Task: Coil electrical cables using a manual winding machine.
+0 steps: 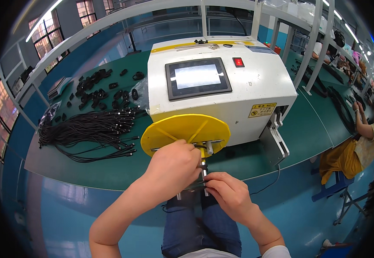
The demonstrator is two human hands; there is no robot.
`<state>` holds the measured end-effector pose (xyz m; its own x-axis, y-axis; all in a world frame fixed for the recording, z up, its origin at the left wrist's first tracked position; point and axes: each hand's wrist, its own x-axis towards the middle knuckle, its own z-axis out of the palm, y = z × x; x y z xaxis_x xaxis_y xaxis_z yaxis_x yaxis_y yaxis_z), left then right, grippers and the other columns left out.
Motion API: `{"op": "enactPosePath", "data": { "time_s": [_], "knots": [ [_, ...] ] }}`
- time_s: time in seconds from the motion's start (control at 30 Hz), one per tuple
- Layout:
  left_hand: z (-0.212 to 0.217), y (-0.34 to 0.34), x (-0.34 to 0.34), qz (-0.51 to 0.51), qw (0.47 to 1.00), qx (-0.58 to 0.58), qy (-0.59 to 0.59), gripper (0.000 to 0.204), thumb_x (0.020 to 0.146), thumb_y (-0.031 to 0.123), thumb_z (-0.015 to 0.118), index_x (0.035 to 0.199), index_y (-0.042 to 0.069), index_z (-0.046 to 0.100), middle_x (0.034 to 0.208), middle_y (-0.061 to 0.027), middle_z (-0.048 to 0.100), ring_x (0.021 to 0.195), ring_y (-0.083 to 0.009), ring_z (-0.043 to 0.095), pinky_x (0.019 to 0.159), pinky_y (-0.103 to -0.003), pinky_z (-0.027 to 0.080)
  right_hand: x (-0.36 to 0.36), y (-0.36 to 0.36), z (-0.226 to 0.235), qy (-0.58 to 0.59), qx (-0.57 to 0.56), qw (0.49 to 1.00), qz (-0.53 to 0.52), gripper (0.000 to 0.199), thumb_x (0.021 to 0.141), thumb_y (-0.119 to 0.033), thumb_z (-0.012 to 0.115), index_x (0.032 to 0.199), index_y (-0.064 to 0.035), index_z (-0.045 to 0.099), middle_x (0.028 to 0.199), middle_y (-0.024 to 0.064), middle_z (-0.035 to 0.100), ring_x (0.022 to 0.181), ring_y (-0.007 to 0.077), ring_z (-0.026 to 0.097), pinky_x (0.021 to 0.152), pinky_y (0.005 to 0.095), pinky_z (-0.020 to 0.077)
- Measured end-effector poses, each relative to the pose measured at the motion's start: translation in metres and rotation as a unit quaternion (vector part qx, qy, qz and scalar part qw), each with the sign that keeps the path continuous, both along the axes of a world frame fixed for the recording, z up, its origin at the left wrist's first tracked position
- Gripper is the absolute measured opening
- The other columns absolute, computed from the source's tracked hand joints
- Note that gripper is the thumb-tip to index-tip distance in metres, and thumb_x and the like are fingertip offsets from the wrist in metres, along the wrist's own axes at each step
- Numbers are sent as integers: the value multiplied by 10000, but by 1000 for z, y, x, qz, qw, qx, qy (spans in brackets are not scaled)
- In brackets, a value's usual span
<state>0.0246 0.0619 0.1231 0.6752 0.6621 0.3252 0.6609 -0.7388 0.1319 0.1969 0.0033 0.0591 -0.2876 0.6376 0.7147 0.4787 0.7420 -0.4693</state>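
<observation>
A white cable-winding machine stands on the green-topped bench, with a yellow disc on its front. Metal posts stick out from the disc toward me. A short length of black cable lies around one post. My left hand is closed in front of the disc, its fingers bent near the posts; what they grip is hidden behind the hand. Lower and to the right, my right hand pinches the black cable beside the post, thumb and fingertips together.
Left of the machine lie a bundle of black cables with metal-tipped ends and a scatter of small black parts. The machine has a screen and a lit red switch. A metal bracket juts out right. Another person sits far right.
</observation>
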Motion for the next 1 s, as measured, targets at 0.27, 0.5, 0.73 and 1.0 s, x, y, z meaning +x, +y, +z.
{"op": "enactPosePath", "data": {
  "time_s": [0.27, 0.5, 0.73, 1.0],
  "knots": [
    [3, 2, 7, 8, 995, -99, 2, 135, 697, 118, 701, 751, 46, 599, 693, -73, 586, 718, -251, 585, 615, -356, 470, 0, 1, -6, 19, 10, 1000, 0, 205, 690, 54, 704, 862, 19, 597, 917, 134, 633, 761, 263, 637, 639, 316, 531],
    [-6, 6, 1, -137, 987, -64, -63, 108, 696, 76, 698, 791, 66, 647, 730, -52, 583, 677, -230, 577, 604, -336, 471, -2, -4, -7, 57, 3, 998, -21, 203, 683, 70, 706, 856, 21, 609, 896, 131, 621, 740, 258, 630, 633, 308, 529],
    [-11, -19, -23, -41, 995, 5, -96, 163, 678, 40, 735, 825, 56, 666, 763, -46, 595, 671, -212, 583, 576, -319, 472, -2, -4, -6, 54, -9, 998, -22, 198, 684, 85, 706, 849, 20, 617, 892, 129, 624, 730, 251, 629, 620, 300, 526],
    [-39, -40, -39, 35, 980, 2, -196, 169, 704, -23, 727, 852, 17, 657, 778, -73, 600, 703, -199, 610, 587, -296, 508, 0, -1, -9, 100, -51, 994, -12, 193, 720, 122, 660, 865, 21, 584, 906, 141, 647, 747, 221, 644, 631, 282, 534]
  ]
}}
